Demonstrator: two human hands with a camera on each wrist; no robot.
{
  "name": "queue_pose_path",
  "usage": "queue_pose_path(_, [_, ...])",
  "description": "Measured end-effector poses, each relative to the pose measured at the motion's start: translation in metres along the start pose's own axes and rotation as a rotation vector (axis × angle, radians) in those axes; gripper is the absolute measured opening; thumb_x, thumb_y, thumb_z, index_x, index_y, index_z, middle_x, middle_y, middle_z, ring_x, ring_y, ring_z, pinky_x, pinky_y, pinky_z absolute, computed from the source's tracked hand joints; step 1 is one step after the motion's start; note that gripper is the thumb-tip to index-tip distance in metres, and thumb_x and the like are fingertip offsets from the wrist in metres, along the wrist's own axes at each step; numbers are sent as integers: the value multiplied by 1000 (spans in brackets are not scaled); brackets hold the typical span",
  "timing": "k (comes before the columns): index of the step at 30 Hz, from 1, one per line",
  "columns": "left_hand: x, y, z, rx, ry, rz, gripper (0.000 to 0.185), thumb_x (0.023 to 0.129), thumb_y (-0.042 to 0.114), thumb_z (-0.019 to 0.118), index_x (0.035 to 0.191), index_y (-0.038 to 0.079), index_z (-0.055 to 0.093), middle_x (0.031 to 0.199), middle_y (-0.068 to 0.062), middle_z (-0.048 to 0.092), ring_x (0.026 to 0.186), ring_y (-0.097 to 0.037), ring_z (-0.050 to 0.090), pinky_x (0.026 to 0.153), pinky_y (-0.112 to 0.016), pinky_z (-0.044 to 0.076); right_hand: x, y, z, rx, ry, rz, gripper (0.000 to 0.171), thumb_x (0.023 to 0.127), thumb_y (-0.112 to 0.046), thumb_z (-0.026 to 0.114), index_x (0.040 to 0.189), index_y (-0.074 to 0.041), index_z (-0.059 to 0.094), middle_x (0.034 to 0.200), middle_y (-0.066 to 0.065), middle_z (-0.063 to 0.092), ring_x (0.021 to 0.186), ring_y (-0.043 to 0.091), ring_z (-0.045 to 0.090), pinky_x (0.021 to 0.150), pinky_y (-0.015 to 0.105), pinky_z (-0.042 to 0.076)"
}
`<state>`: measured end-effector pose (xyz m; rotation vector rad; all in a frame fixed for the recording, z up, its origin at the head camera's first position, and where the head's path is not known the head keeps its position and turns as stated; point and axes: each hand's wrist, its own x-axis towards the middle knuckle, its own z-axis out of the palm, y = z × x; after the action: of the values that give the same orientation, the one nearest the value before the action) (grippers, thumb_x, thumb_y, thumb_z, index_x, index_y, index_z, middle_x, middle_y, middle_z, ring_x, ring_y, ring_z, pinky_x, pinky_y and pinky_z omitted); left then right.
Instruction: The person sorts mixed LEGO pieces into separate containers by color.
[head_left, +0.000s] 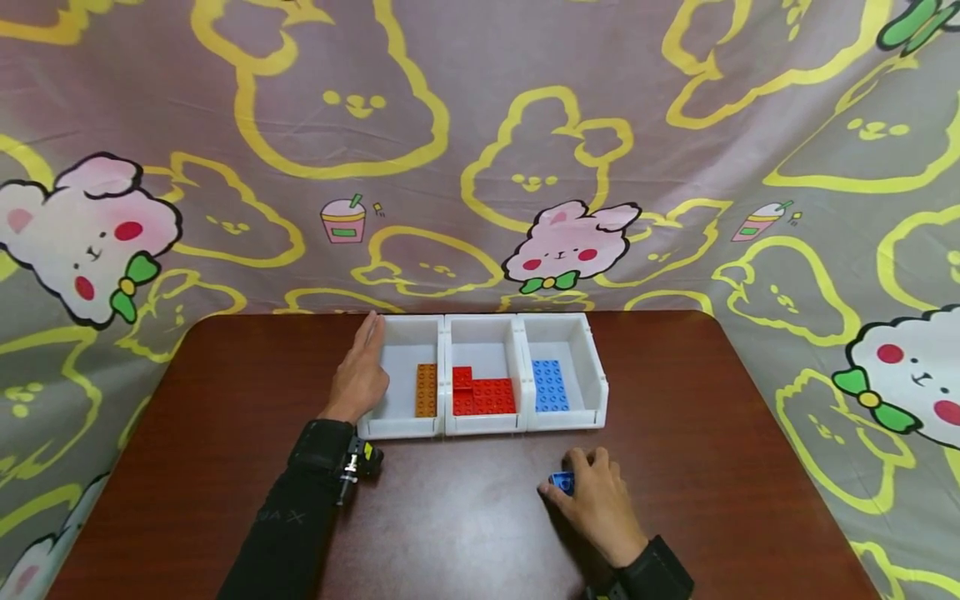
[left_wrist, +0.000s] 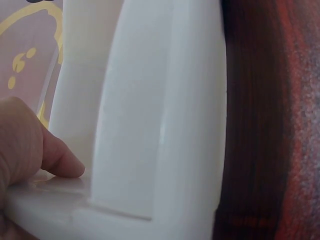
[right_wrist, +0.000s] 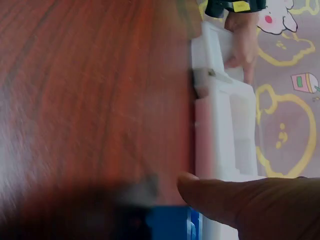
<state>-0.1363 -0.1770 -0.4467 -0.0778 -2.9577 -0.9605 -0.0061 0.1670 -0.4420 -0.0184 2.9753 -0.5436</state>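
Observation:
Three white storage bins stand side by side on the table. My left hand (head_left: 358,379) grips the side wall of the left bin (head_left: 401,429); in the left wrist view its thumb (left_wrist: 62,160) lies over the rim, with other fingers partly hidden on the outer side. Between the thumb and fingers of my right hand (head_left: 600,500) is a small blue toy brick (head_left: 562,482), just above or on the table in front of the right bin (head_left: 567,421). The right wrist view shows only part of that brick (right_wrist: 172,222), blurred.
An orange brick (head_left: 426,390) lies in the left bin. Red bricks (head_left: 491,397) are in the middle bin (head_left: 483,427), and a light blue brick (head_left: 551,386) is in the right one. Behind the brown table (head_left: 697,400) hangs a patterned cloth (head_left: 450,192).

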Motion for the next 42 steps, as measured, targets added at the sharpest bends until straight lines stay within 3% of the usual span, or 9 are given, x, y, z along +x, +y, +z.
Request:
queue_pose_path(7, [-1,-1,0,-10,7,-1,78,88,-13,45,156,7,12,162,-7,5,116,-35,50,57,-35,37,4,-5,5,-1,-23,49,43,78,-29,78,108,-2,65,102,19,50,88,37,49,71,50,45])
queue_pose_path(12, [-1,-1,0,-15,12,12,77,89,-13,44,156,7,12,162,-7,5,121,-35,47,59,-36,38,13,-10,-7,38,141,-77,27,79,-20,75,98,-2,71,98,17,61,83,35,51,70,45,43])
queue_pose_path(15, [0,-1,-1,-10,13,12,77,89,-14,45,156,6,13,162,-7,5,118,-36,49,58,-36,37,25,-15,-24,84,225,-188,20,84,-16,74,97,-2,72,98,17,65,85,36,53,73,45,42])
queue_pose_path(17, [0,-1,-2,-10,13,13,77,89,-14,45,156,6,13,162,-7,5,117,-36,49,57,-36,37,36,-18,-35,114,231,-208,19,86,-17,73,100,-2,72,101,18,64,88,36,52,76,46,44])
queue_pose_path(24, [-1,-1,-1,-16,23,14,77,88,-14,44,156,7,13,162,-8,6,115,-35,51,56,-35,35,83,-26,-55,215,290,-159,26,89,-22,70,104,-2,65,108,22,52,97,39,48,76,52,49])
queue_pose_path(30, [-2,-1,0,-21,31,20,76,87,-15,43,156,5,15,162,-9,9,116,-37,50,58,-37,36,126,-29,-44,188,351,-132,24,88,-25,70,98,-5,63,105,17,56,95,36,47,75,48,47])
queue_pose_path(35, [-3,0,1,-15,34,15,77,87,-14,44,156,6,15,162,-9,9,125,-38,45,63,-41,41,152,-28,-30,138,407,-199,25,87,-23,73,97,-1,72,100,20,63,93,40,53,80,49,45])
queue_pose_path(38, [-3,0,1,-11,30,10,78,88,-14,44,156,7,14,162,-7,8,125,-37,45,63,-41,41,161,-28,-24,113,391,-215,26,88,-23,72,97,2,73,99,23,61,95,42,53,84,51,43])
queue_pose_path(42, [-3,0,1,-9,30,5,78,88,-13,45,156,8,15,162,-7,8,126,-36,45,63,-41,42,170,-29,-18,114,368,-165,24,87,-23,73,92,0,69,100,25,56,95,44,52,83,52,43])
